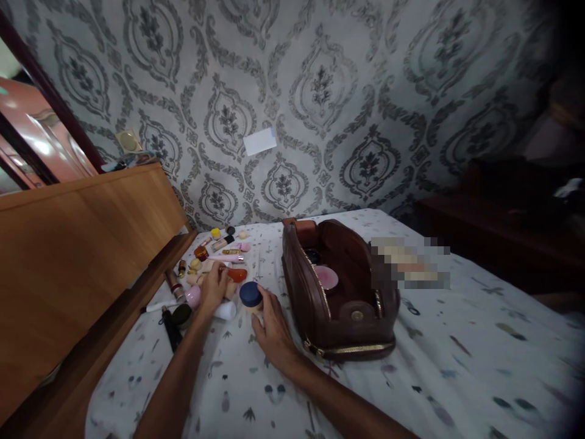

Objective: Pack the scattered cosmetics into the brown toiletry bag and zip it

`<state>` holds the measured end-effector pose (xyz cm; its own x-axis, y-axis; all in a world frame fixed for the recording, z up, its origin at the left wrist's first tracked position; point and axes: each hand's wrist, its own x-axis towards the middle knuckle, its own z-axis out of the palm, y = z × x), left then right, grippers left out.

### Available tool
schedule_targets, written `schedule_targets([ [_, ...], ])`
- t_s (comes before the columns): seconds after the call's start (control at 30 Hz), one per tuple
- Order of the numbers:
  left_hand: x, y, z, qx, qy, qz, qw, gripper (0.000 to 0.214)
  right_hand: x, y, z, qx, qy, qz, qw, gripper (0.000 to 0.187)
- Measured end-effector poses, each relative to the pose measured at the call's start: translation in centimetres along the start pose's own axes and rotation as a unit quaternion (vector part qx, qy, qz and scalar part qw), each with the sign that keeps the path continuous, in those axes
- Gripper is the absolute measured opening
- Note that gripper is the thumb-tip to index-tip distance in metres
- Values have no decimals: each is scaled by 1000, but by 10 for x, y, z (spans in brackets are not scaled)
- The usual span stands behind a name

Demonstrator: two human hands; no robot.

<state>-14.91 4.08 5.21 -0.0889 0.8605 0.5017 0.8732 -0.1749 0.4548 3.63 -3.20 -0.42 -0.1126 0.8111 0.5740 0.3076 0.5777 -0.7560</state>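
Note:
My left hand (214, 291) rests on a heap of cosmetics on the bed, its fingers curled over a beige item I cannot make out, next to an orange-red piece (237, 274). My right hand (273, 326) lies beside a small jar with a dark blue lid (251, 296), thumb and fingers closing round it. A white tube end (225, 311) shows between the hands. An open brown leather toiletry bag (347, 329) stands to the right, with a pink round compact (325, 277) inside.
Several small bottles, brushes and sponges (214, 247) lie scattered towards the wooden headboard (82, 244). The bedsheet (457, 353) is white with small prints. A patterned wall is behind, with dark furniture (493, 213) at the right.

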Motion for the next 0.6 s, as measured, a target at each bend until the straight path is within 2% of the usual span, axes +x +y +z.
schedule_targets([
  [0.13,-1,0,2,-8,13,-7,1000,22,0,-1,-2,1,-11,1,1000,63],
  [0.6,-3,0,-2,-35,-9,-1,999,22,0,-6,-4,19,-32,32,999,63],
])
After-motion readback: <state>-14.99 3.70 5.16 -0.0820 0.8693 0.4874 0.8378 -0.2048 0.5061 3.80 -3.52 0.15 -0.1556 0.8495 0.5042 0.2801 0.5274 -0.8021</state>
